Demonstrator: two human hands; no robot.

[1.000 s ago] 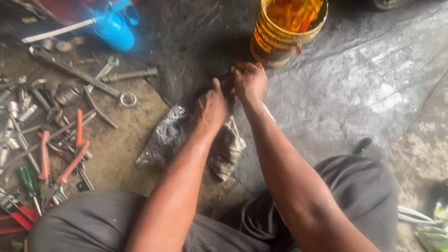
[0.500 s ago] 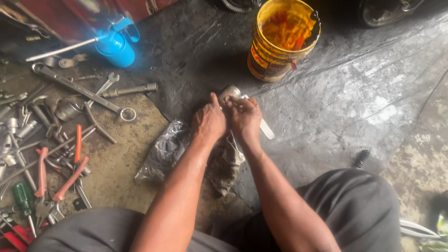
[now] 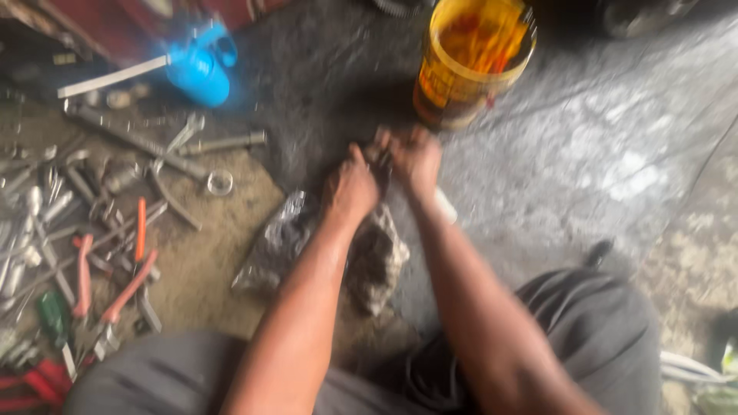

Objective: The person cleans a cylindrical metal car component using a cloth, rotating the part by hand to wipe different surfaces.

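I'm sat on a grimy dark floor mat [image 3: 584, 154], dusty dirt ground [image 3: 207, 261] to my left, daylight on everything.

Your hands [image 3: 384, 173] meet close together on the dark floor just below the yellow bucket [image 3: 469, 65], which blocks any reach straight ahead. To your right, the grey sheet [image 3: 615, 154] lies bare and open, with only a small dark piece [image 3: 598, 252] near your knee. To your left, the way is crowded: scattered wrenches [image 3: 154, 150], a metal ring [image 3: 220, 182] and orange-handled pliers [image 3: 115, 269] cover the dirt, and a blue can [image 3: 201, 68] stands beyond them. Directly under your forearms sits a crumpled plastic bag [image 3: 280, 242], just beside a lumpy rag [image 3: 377, 257]. Your own knees close off the near edge.
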